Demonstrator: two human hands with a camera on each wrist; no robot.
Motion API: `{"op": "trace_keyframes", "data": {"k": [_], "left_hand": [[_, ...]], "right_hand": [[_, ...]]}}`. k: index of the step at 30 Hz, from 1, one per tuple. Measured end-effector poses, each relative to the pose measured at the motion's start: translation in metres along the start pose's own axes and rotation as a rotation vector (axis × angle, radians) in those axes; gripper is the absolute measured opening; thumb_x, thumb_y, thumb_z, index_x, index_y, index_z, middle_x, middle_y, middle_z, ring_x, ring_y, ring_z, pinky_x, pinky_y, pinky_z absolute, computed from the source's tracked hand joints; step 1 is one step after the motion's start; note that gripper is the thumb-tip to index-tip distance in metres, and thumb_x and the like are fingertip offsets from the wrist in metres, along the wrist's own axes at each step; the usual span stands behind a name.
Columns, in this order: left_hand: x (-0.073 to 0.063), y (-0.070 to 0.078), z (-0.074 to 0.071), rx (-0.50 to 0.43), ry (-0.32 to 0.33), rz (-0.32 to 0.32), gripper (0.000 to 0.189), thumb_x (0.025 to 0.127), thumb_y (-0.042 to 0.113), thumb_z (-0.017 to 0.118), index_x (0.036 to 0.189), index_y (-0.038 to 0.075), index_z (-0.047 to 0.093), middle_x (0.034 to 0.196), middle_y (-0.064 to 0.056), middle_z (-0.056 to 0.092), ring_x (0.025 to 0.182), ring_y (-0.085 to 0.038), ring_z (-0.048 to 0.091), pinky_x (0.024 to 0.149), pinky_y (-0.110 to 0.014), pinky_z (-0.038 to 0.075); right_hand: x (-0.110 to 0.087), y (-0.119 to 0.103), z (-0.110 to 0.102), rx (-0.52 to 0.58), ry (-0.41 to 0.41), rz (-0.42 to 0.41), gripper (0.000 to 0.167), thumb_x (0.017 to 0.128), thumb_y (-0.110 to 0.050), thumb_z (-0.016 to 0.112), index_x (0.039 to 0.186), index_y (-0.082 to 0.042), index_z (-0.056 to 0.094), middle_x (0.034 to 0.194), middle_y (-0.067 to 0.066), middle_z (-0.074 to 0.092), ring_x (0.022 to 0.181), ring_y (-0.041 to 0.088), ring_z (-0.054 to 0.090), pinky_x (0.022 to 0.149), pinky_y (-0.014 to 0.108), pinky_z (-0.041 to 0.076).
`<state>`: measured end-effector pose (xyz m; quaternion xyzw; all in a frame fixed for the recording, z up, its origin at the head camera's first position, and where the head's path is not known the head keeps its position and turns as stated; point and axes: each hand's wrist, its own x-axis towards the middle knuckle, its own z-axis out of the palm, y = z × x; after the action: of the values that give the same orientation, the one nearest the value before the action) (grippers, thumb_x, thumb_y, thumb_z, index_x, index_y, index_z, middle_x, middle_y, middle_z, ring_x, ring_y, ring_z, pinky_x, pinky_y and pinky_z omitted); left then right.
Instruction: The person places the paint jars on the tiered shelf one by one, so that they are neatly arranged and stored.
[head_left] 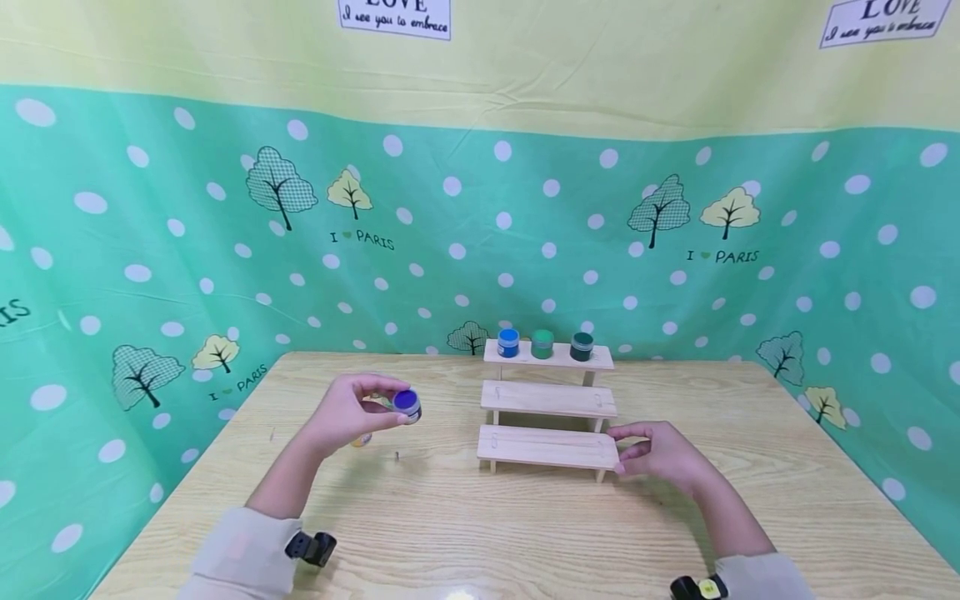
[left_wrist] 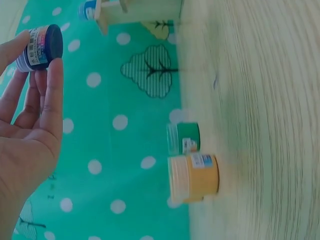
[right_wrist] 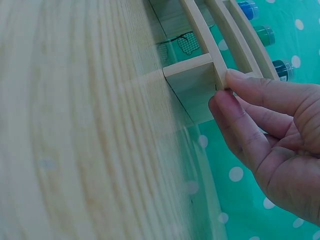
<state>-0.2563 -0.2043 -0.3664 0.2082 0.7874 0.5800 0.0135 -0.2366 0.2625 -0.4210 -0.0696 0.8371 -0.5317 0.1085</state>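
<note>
My left hand pinches a small dark blue-violet paint jar between thumb and fingers, above the table and left of the shelf. The label on this jar faces the camera in the left wrist view. At the three-step wooden shelf, my right hand grips the right end of the lowest board, thumb on top and fingers beneath. On the top board stand a blue paint jar, a green paint jar and a dark green paint jar in a row. The two lower boards are bare.
Beyond my left hand, a yellow-orange paint jar and another green paint jar stand on the wooden table; the hand mostly hides them from above. A tiny dark bit lies nearby. A polka-dot curtain hangs behind the table.
</note>
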Motion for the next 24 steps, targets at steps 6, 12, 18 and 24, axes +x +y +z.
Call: {"op": "trace_keyframes", "data": {"k": [6, 12, 18, 24], "left_hand": [[0.002, 0.006, 0.011, -0.014, -0.002, 0.016, 0.043, 0.074, 0.006, 0.084, 0.113, -0.005, 0.068, 0.102, -0.02, 0.065, 0.082, -0.028, 0.071, 0.075, -0.032, 0.059], [0.005, 0.01, 0.022, 0.009, 0.002, 0.049, 0.042, 0.073, 0.006, 0.085, 0.111, -0.003, 0.07, 0.101, -0.018, 0.066, 0.08, -0.028, 0.071, 0.075, -0.033, 0.059], [0.007, 0.014, 0.033, -0.014, 0.011, 0.051, 0.042, 0.073, 0.008, 0.086, 0.111, -0.002, 0.07, 0.101, -0.017, 0.066, 0.079, -0.028, 0.071, 0.074, -0.034, 0.059], [0.01, 0.015, 0.043, -0.015, 0.001, 0.069, 0.042, 0.073, 0.007, 0.085, 0.111, -0.003, 0.07, 0.101, -0.017, 0.066, 0.079, -0.028, 0.071, 0.072, -0.035, 0.06]], "right_hand": [[-0.001, -0.001, 0.0, -0.009, 0.007, 0.002, 0.058, 0.072, 0.005, 0.081, 0.127, 0.008, 0.059, 0.106, 0.017, 0.068, 0.088, 0.025, 0.067, 0.074, 0.035, 0.058], [-0.001, 0.0, 0.0, 0.003, -0.002, -0.007, 0.058, 0.073, 0.006, 0.08, 0.127, 0.009, 0.058, 0.107, 0.018, 0.068, 0.089, 0.026, 0.068, 0.075, 0.035, 0.059], [-0.001, -0.001, 0.001, 0.003, 0.002, -0.003, 0.058, 0.073, 0.006, 0.08, 0.127, 0.009, 0.059, 0.107, 0.018, 0.067, 0.089, 0.026, 0.068, 0.075, 0.035, 0.059], [-0.001, -0.002, 0.001, 0.007, -0.002, -0.006, 0.058, 0.073, 0.006, 0.08, 0.127, 0.009, 0.058, 0.106, 0.018, 0.068, 0.088, 0.026, 0.067, 0.074, 0.035, 0.058]]}}
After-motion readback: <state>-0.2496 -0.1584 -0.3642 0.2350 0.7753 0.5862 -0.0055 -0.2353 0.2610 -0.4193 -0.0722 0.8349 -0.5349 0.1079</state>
